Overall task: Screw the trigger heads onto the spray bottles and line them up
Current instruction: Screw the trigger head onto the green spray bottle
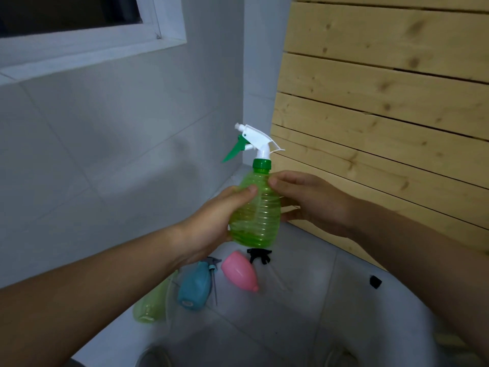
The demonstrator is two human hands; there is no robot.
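Observation:
I hold a translucent green spray bottle [255,215] upright in the air, with a white and green trigger head [254,143] sitting on its neck. My left hand [211,229] wraps its left side and bottom. My right hand [309,200] grips its right side, thumb near the shoulder. Below on the tiled floor lie a pink bottle [240,272] without a head, a blue bottle [194,287] with a grey trigger head [213,263] at its neck, a pale green bottle [150,305] partly behind my left forearm, and a loose black trigger head [259,255].
A slatted wooden panel [383,115] leans against the wall on the right. White tiled walls meet in a corner behind the bottle, with a window frame [92,41] at upper left. A small black piece [375,282] lies on the floor to the right.

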